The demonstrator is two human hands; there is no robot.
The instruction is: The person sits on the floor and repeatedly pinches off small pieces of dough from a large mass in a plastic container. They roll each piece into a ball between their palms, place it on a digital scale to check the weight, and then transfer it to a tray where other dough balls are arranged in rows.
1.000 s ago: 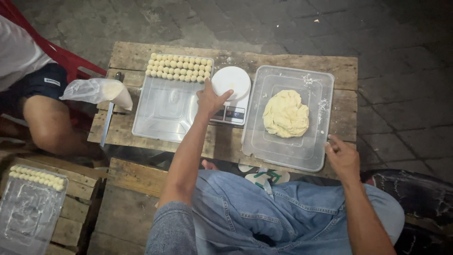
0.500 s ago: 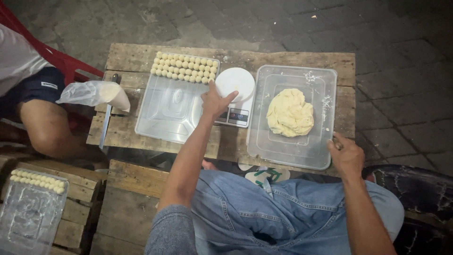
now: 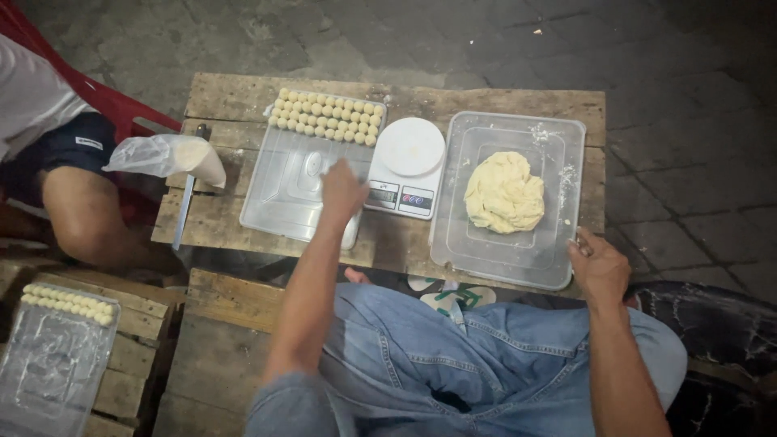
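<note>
We log our left hand point(image 3: 341, 193) reaching out over the near right corner of the clear plastic tray point(image 3: 285, 202), fingers loosely curled; seen from the back, so we cannot tell whether that grip holds anything. The tray lies on the wooden table point(image 3: 235, 101), and three rows of small dough balls point(image 3: 326, 116) line its far edge, touching one another. Just right of the tray sits a white kitchen scale point(image 3: 409, 162), and right of that a clear plastic tub point(image 3: 507, 202) with a lump of pale dough point(image 3: 504, 193) near its middle. Our right hand point(image 3: 599, 267) rests at the tub's near right corner, its grip narrow on the rim, with nothing else in it. Risks as we judge them: the tub's near edge seems to overhang the table, so a downward press at that corner could tip it. The left forearm passes close to the scale, and a sideways sweep could nudge it. The balls are packed tight, so any push may deform or stick them. At the table's left end a knife point(image 3: 187, 202) lies partly under a plastic bag point(image 3: 166, 155), close to a second person's knee point(image 3: 77, 214).
</note>
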